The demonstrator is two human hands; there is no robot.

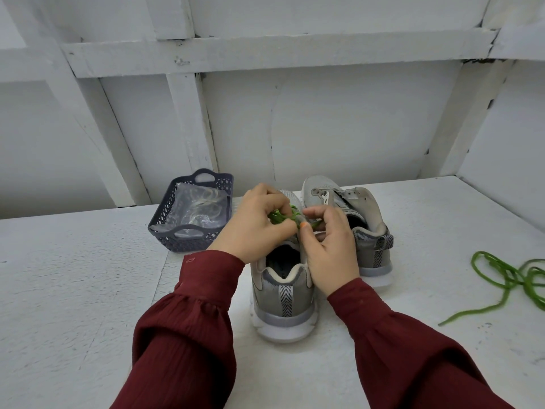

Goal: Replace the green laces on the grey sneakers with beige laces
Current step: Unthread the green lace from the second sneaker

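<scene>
- Pinching the green lace (pixel 283 217) with the left hand (pixel 256 224): thumb and curled fingers closed on a bunch of it.
- Pinching the same lace from the other side with the right hand (pixel 331 250): thumb and forefinger pressed on it, remaining fingers bent and touching the shoe's collar.
- Threaded in the near sneaker (pixel 283 293) and bunched above the tongue between both hands; eyelets hidden by the fingers.
- Standing upright on the table (pixel 73 290), heel toward the camera, between the two dark-red sleeves (pixel 188 326).
- Just beside it, to the right and further back: far sneaker (pixel 358 214), also upright, heel toward the camera, tongue pulled open.
- Lying well apart on the table's right side, in slack loops: loose lace (pixel 513 278), green, partly cut off by the frame edge.
- Left of the shoes, near the wall: basket (pixel 177 245), dark, holding a clear bag (pixel 182 202) with beige laces (pixel 206 202) coiled inside.
</scene>
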